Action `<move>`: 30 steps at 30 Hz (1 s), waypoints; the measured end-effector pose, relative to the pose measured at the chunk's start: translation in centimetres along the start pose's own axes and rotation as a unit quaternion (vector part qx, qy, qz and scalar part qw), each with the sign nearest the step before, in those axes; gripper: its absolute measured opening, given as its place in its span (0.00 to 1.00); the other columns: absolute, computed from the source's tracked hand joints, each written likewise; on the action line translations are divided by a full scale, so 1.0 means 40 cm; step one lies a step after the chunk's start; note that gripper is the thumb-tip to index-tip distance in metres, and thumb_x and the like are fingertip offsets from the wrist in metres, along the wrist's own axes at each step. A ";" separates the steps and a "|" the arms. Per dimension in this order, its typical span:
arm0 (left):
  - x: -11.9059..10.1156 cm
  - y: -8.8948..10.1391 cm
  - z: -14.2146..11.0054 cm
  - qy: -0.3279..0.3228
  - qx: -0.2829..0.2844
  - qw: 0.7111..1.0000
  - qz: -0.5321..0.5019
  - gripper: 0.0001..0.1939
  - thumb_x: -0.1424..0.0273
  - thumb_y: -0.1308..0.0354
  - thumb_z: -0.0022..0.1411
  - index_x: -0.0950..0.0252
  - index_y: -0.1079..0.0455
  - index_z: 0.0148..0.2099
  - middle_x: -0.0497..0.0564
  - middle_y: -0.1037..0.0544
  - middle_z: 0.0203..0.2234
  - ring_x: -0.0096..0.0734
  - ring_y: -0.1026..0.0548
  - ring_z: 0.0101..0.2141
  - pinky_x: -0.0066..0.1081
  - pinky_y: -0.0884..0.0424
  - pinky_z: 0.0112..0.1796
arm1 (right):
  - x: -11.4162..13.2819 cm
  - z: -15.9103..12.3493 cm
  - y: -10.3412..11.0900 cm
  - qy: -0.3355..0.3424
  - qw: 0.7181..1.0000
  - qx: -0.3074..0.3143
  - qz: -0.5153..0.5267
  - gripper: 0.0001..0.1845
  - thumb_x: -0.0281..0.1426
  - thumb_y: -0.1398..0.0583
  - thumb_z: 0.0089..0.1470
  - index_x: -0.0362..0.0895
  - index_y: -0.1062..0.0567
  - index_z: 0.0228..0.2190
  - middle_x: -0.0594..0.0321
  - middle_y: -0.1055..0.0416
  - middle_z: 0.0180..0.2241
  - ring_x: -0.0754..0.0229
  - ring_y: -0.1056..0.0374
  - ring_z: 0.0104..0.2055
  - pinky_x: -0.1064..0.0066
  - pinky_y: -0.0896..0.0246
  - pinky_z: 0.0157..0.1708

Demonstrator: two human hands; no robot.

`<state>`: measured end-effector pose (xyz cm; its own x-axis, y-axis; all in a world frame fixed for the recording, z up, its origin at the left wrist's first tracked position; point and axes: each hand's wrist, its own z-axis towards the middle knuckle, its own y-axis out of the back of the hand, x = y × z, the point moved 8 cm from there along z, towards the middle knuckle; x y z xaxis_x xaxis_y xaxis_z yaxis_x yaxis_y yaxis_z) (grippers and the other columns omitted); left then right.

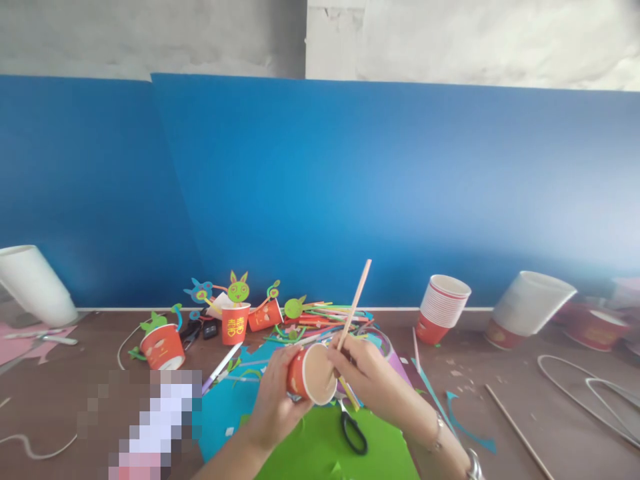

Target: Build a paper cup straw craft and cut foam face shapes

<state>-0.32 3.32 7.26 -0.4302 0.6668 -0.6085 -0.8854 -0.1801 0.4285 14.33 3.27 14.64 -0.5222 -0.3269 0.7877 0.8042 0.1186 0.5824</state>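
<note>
My left hand is wrapped round a red paper cup, tilted so its open mouth faces right and toward me. In my right hand, a thin pale-pink paper straw is pinched near the cup's rim. The straw slants up to the right; its lower end is at the cup's mouth, partly hidden by my fingers. Below the cup lie a green paper sheet and black-handled scissors, their blades mostly covered. A blue paper sheet extends to the left.
Decorated red cups with paper animal heads stand behind, beside a heap of coloured straws. Stacked paper cups and a wrapped stack stand at the right. White cable, a thin stick and paper scraps lie on the brown table.
</note>
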 end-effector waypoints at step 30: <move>-0.003 -0.025 -0.015 -0.015 0.040 0.999 0.002 0.30 0.68 0.36 0.53 0.56 0.42 0.57 0.56 0.28 0.45 0.49 0.28 0.46 0.45 0.29 0.45 | -0.028 0.005 -0.058 0.017 0.973 0.077 -0.218 0.12 0.29 0.47 0.54 0.43 0.30 0.21 0.63 0.29 0.22 0.66 0.40 0.23 0.75 0.54 0.24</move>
<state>0.49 2.97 6.52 -0.4268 0.6873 -0.5878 -0.8664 -0.1244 0.4837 12.99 3.56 12.44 -0.7924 -0.4088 0.4528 0.4542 0.1001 0.8852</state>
